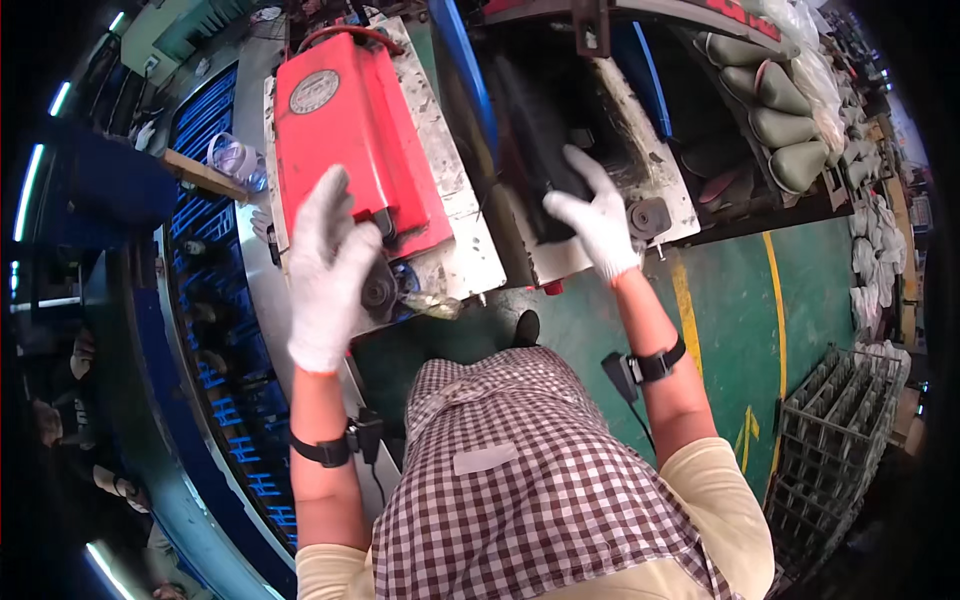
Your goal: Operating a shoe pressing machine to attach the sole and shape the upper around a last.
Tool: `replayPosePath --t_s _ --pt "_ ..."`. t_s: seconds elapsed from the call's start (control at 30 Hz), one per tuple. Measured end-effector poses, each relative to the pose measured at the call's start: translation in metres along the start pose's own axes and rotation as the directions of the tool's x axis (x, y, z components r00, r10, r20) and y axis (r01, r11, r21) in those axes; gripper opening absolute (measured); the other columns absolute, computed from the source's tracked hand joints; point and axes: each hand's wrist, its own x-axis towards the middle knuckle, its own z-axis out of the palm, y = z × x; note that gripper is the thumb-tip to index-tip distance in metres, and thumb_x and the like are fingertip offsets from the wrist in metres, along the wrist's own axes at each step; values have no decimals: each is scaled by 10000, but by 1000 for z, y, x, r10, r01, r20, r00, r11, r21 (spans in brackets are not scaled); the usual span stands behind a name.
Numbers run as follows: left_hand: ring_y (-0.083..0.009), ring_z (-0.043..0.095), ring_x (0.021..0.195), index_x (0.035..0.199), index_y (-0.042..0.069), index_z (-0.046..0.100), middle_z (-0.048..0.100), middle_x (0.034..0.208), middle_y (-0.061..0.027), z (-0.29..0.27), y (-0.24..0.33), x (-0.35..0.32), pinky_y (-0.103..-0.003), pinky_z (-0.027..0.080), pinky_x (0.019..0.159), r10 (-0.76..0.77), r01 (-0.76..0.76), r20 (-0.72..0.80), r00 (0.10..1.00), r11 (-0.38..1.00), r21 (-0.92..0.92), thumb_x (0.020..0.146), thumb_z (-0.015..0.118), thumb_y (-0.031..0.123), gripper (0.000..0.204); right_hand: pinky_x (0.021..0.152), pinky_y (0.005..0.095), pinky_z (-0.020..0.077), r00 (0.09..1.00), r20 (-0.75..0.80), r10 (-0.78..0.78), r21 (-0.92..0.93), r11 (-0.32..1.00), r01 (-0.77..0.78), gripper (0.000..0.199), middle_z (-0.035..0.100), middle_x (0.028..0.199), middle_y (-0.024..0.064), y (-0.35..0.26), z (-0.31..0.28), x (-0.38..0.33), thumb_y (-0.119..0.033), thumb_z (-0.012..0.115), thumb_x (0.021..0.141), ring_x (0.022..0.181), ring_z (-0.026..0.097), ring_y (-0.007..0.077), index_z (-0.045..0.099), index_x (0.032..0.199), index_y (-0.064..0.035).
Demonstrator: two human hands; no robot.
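My left hand (325,275), in a white knit glove, is raised over the near left corner of a red machine cover (345,130). Its fingers are stretched out, the thumb stands apart, and nothing shows in it. Below that hand is a dark round knob (379,291) at the machine's near end. My right hand (600,222), gloved the same way, spreads thumb and finger beside a blurred black panel (535,150) of the neighbouring machine. It looks empty too. Another round knob (648,218) sits just right of it. Whether either hand touches its machine, I cannot tell.
Grey-green shoe-shaped pieces (785,127) fill a shelf at the upper right. A wire rack cart (835,430) stands at lower right on the green floor (735,310). Leftward runs a line with blue racks (235,420). A clear plastic container (232,157) sits beside the red machine.
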Motion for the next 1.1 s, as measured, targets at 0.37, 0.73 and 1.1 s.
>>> replayPosePath --t_s 0.37,0.73,1.1 --pt "-275 540 1369 1510 -26 469 567 1474 -211 113 131 133 -376 393 1186 539 -529 26 842 834 -155 978 724 211 636 982 470 558 981 -191 -40 -850 506 -145 654 649 1262 260 40 -90 174 -432 771 775 1178 653 391 668 1400 -271" --pt "-376 623 1217 1388 -52 579 641 1304 -269 205 198 243 -426 474 1068 837 -884 314 447 466 16 972 614 358 584 1041 422 523 990 -125 -58 -790 610 -64 736 672 1238 265 55 -81 185 -394 804 770 1158 668 389 617 1456 -202" --pt "-432 621 1129 1320 -12 599 666 1200 -249 232 181 250 -502 484 1018 949 -881 181 256 152 448 860 627 243 526 1013 390 512 967 -69 -245 -366 908 204 727 673 1333 201 40 -116 218 -359 791 831 1201 657 278 598 1470 -72"
